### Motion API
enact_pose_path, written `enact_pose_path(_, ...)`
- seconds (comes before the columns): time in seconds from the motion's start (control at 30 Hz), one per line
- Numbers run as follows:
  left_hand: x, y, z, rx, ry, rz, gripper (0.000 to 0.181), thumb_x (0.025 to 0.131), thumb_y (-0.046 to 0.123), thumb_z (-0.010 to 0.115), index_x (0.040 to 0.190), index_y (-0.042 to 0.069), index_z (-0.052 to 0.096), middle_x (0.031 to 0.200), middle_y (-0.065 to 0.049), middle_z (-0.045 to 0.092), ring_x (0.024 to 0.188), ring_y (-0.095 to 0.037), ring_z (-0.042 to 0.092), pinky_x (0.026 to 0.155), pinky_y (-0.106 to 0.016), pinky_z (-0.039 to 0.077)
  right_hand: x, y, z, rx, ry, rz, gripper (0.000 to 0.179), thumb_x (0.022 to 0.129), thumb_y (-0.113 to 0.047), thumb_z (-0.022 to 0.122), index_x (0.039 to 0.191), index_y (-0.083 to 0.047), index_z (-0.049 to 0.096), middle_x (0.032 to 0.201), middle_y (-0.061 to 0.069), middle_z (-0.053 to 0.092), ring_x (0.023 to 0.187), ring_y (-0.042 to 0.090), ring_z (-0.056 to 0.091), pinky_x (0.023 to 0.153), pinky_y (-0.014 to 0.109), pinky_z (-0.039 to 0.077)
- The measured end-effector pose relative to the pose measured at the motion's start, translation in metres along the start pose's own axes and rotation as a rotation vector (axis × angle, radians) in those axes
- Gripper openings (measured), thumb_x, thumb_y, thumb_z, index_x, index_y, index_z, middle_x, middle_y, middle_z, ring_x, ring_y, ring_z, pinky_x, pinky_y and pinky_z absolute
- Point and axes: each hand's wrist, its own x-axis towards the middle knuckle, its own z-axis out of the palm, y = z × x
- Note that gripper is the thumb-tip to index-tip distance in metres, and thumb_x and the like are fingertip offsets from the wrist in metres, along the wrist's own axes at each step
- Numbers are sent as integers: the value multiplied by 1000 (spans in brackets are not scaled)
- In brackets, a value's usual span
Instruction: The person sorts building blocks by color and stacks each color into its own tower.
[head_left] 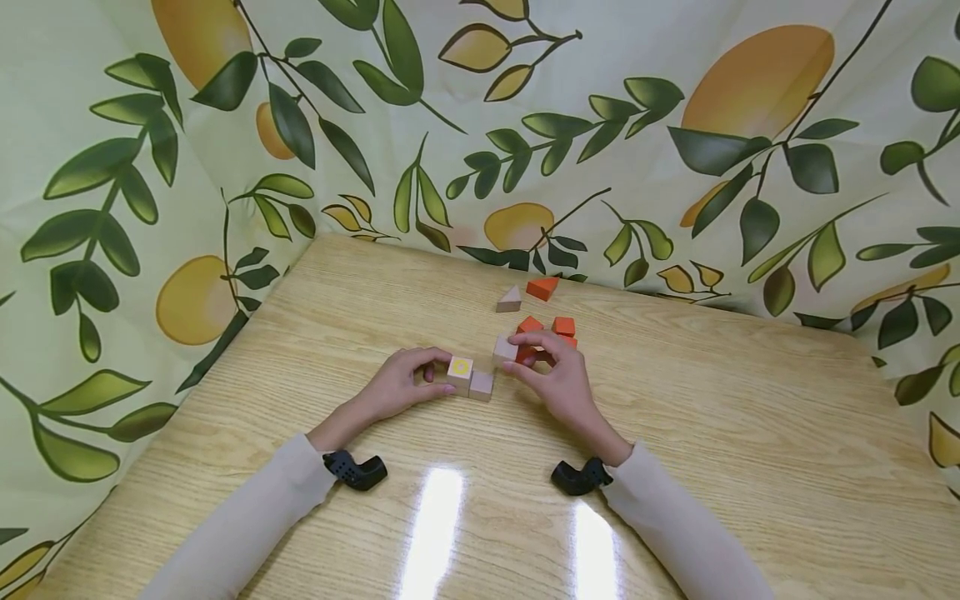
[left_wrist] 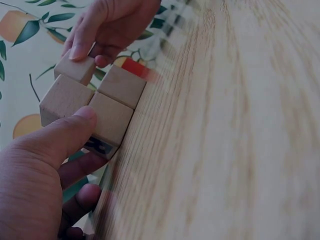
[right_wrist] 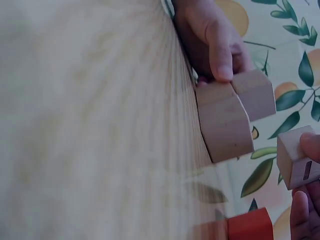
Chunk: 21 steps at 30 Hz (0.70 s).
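Note:
My left hand [head_left: 397,383] grips a stack of two plain wooden cubes from its left side. The top cube [head_left: 460,372] has a yellow mark on its upper face. In the left wrist view the thumb lies at the seam between the top and the lower cube [left_wrist: 112,117]. Another wooden cube [head_left: 481,386] sits on the table against the right of the stack. My right hand [head_left: 558,375] pinches a wooden cube [head_left: 505,352] between thumb and fingers, raised close to the stack. A dark mark shows on that cube's side [right_wrist: 308,171] in the right wrist view.
Red blocks [head_left: 564,326] lie behind the right hand, partly hidden by it. Farther back stand a plain wooden triangular block [head_left: 509,300] and a red triangular block [head_left: 542,288]. A leaf-and-fruit patterned cloth [head_left: 600,192] rises along the back edge of the wooden table [head_left: 712,417].

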Motion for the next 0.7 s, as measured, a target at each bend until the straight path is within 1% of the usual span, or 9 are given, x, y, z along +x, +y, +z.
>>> enact_pose_path(0.1, 0, -1, 0, 1, 1, -2, 39, 80, 28, 79, 115, 14, 67, 78, 6, 57, 72, -14, 49, 69, -33, 34, -2, 0, 3, 4, -18, -22, 29, 78, 5, 75, 106, 4, 66, 100, 15, 61, 81, 33, 56, 75, 50, 49)
enact_pose_path(0.3, 1, 0, 0, 9, 0, 0, 38, 81, 30, 77, 114, 14, 67, 77, 7, 55, 72, -14, 49, 70, -34, 33, -7, -1, 8, 11, -43, -30, 29, 78, 5, 75, 106, 5, 66, 101, 16, 61, 82, 41, 56, 74, 48, 50)
enact_pose_path(0.53, 2, 2, -2, 6, -4, 0, 38, 81, 29, 78, 114, 14, 67, 78, 6, 56, 72, -14, 48, 70, -34, 33, -10, -2, 14, 11, -69, -47, 29, 78, 5, 76, 105, 5, 67, 104, 16, 62, 90, 38, 57, 75, 50, 50)
enact_pose_path(0.7, 1, 1, -1, 3, -8, -2, 38, 81, 29, 77, 114, 14, 67, 78, 7, 56, 72, -13, 48, 69, -33, 33, -11, -2, 17, 9, -78, -53, 29, 77, 5, 77, 104, 5, 67, 101, 16, 63, 88, 37, 57, 74, 51, 50)
